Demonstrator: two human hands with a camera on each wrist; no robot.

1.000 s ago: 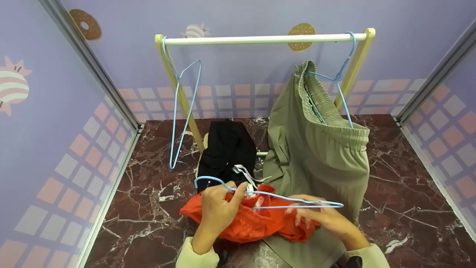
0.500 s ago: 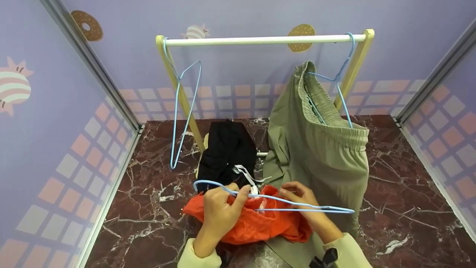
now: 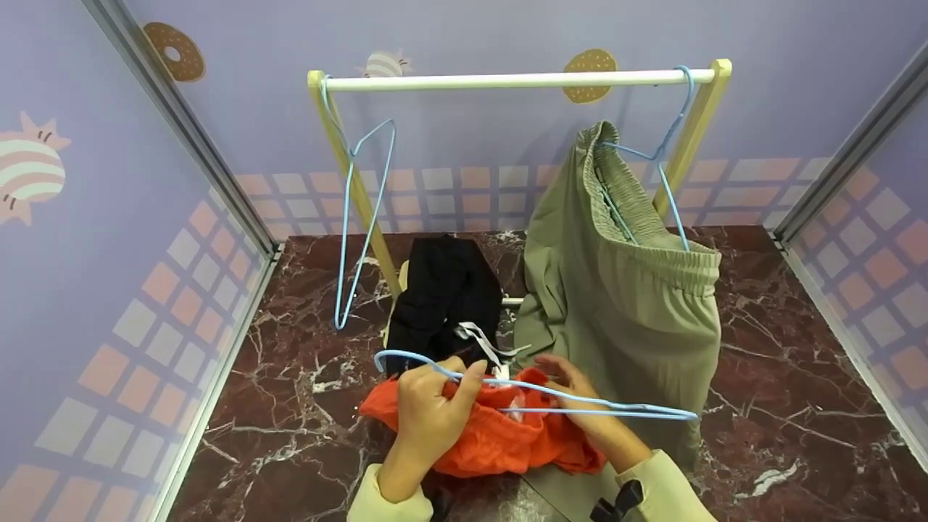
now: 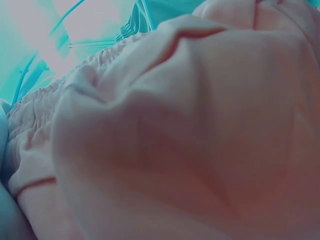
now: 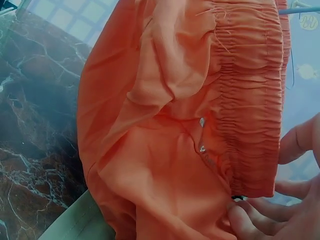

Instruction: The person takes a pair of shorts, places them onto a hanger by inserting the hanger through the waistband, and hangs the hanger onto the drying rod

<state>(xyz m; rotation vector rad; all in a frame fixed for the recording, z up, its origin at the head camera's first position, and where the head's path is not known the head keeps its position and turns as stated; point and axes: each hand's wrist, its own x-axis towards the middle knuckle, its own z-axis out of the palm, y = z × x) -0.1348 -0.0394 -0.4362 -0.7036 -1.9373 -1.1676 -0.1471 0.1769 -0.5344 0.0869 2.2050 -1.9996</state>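
Note:
In the head view my left hand [image 3: 433, 409] grips a light blue wire clothes hanger [image 3: 609, 406] near its hook, thumb on top, above a bunched orange elastic-waisted garment [image 3: 493, 442]. The hanger's lower bar runs into the garment's opening, while its right end sticks out over my right forearm. My right hand [image 3: 573, 384] is at the garment's right side, behind the hanger. Up close in the right wrist view, its fingers [image 5: 295, 142] hold the edge of the gathered waistband [image 5: 252, 100]. Blurred pale cloth [image 4: 175, 135] fills most of the left wrist view.
A rack with a white rail [image 3: 507, 80] stands behind. One blue hanger [image 3: 355, 217] hangs bare at its left; olive green pants [image 3: 616, 312] hang on another at the right. Black clothing [image 3: 449, 290] with a white drawstring [image 3: 482, 341] lies between, on the dark marbled floor [image 3: 290, 406].
My right hand has moved left and in from the hanger's right end to the garment's waistband. The hanger's right end has shifted rightward and slightly down. The left hand stays nearly still.

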